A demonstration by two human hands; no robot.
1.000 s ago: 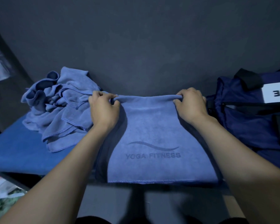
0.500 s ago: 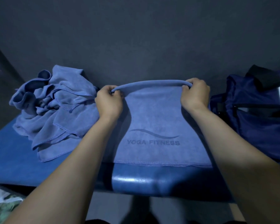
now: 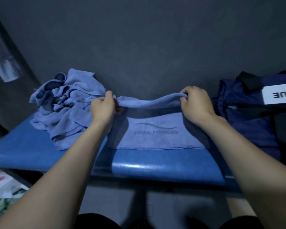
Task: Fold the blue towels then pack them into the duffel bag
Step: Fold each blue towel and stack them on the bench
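Towel (image 3: 155, 134) fold now sags mid-span | left grip (image 3: 102, 108), right grip (image 3: 195, 103) both pinching its corners

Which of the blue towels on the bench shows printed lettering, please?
The flat towel held by both hands, reading YOGA FITNESS; the crumpled towel pile to its left shows none.

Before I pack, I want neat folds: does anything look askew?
The towel held by left hand and right hand sags mid-edge, normal mid-fold. The pile beside it lies crumpled, unfolded.
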